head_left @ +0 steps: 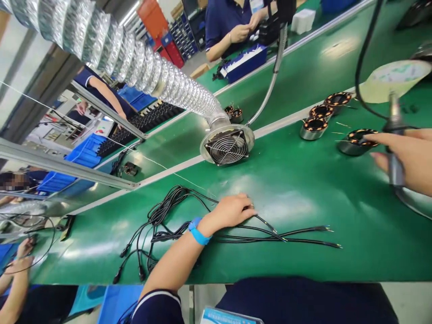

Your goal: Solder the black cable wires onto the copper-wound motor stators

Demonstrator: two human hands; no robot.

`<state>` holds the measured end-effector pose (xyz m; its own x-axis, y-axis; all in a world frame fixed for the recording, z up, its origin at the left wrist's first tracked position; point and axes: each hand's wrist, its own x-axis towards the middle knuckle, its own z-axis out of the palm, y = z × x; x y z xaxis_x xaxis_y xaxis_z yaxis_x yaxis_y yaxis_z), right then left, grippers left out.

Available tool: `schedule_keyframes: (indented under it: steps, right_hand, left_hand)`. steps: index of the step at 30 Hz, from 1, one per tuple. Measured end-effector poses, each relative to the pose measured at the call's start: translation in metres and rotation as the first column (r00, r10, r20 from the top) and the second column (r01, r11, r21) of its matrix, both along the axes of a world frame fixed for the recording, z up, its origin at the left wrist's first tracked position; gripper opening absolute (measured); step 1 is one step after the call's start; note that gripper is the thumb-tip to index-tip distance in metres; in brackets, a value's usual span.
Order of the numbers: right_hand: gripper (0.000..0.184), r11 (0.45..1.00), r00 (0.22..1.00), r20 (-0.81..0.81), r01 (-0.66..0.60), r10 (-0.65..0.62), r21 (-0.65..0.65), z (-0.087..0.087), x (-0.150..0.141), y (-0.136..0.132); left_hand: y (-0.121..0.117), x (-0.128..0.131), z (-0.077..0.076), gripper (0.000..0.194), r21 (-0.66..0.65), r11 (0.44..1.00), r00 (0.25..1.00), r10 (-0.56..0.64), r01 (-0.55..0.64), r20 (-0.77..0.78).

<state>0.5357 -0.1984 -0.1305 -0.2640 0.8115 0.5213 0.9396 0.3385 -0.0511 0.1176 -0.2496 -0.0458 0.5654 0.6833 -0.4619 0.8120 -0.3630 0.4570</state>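
Observation:
My left hand (233, 210) rests on the green bench with its fingers curled around a black cable (265, 222). The cable's stripped end, showing thin coloured wires, points to the right. More black cables (172, 204) lie coiled beside and under my left wrist, their plugs toward the front edge. At the right, my right hand (413, 159) has a grey pen-like tool, seemingly a soldering iron (395, 168), across its fingers, metal end pointing away. My right index finger reaches onto the rim of a copper-wound motor stator (354, 146); whether it grips the stator I cannot tell.
More stators (313, 128) stand behind, along the metal strip. A fume fan (229, 148) on a silver duct (135, 58) hangs over the bench's middle. A yellowish sheet (384, 83) lies at the back right. Co-workers' hands (241, 33) are across the bench and at far left.

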Motion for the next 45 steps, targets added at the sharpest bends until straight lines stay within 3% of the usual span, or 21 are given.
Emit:
schedule_keyframes:
  steps: [2,4,6,11,16,19,21,26,31,35,37,41,45]
  right_hand:
    - [0.095,0.997,0.998,0.031,-0.057,0.056,0.047,0.011,-0.019,0.010]
    - [0.084,0.990,0.995,0.036,-0.099,0.096,0.100,0.019,-0.035,0.013]
    - [0.068,0.978,0.990,0.024,-0.141,0.139,0.153,0.023,-0.052,0.009]
    - [0.032,0.916,0.923,0.022,-0.385,0.385,0.111,0.029,-0.111,-0.015]
    - [0.028,0.795,0.792,-0.065,-0.606,0.606,0.024,0.037,-0.171,-0.039]
    - [0.026,0.748,0.728,-0.211,-0.664,0.652,0.022,0.041,-0.188,-0.046]
    - [0.026,0.756,0.719,-0.295,-0.654,0.629,0.018,0.042,-0.194,-0.049]
    - [0.031,0.827,0.794,-0.330,-0.558,0.510,-0.064,0.036,-0.203,-0.058]
    - [0.044,0.816,0.823,-0.351,-0.535,0.446,-0.218,0.025,-0.211,-0.059]
    - [0.046,0.811,0.843,-0.368,-0.506,0.392,-0.294,0.024,-0.209,-0.056]
    - [0.045,0.813,0.856,-0.370,-0.484,0.362,-0.324,0.025,-0.206,-0.055]
    - [0.045,0.814,0.875,-0.369,-0.448,0.314,-0.369,0.029,-0.201,-0.054]
    - [0.049,0.805,0.876,-0.379,-0.443,0.297,-0.395,0.030,-0.201,-0.053]
  left_hand:
    - [0.000,0.001,-0.006,0.025,-0.021,0.973,0.954,0.231,-0.232,0.190]
    - [0.000,-0.001,-0.014,0.029,-0.106,0.893,0.821,0.445,-0.438,0.358]
    - [0.001,-0.005,-0.022,0.030,-0.182,0.814,0.701,0.570,-0.551,0.428]
    - [0.006,-0.009,-0.031,0.038,-0.353,0.721,0.595,0.692,-0.596,0.409]
    - [0.014,-0.012,-0.021,0.035,-0.444,0.599,0.449,0.798,-0.667,0.401]
    - [0.019,-0.013,-0.015,0.030,-0.479,0.545,0.394,0.835,-0.688,0.384]
    - [0.020,-0.011,-0.011,0.028,-0.516,0.550,0.404,0.835,-0.657,0.374]
    - [0.013,-0.005,-0.003,0.026,-0.621,0.613,0.499,0.780,-0.489,0.377]
    - [0.017,0.002,-0.008,0.060,-0.708,0.596,0.502,0.775,-0.377,0.385]
    - [0.016,0.015,-0.016,0.073,-0.694,0.585,0.434,0.801,-0.420,0.413]
    - [0.012,0.016,-0.022,0.078,-0.648,0.593,0.438,0.800,-0.478,0.410]
    - [0.009,0.010,-0.033,0.075,-0.503,0.729,0.596,0.678,-0.465,0.431]
    - [0.012,0.003,-0.029,0.068,-0.406,0.812,0.693,0.576,-0.420,0.434]
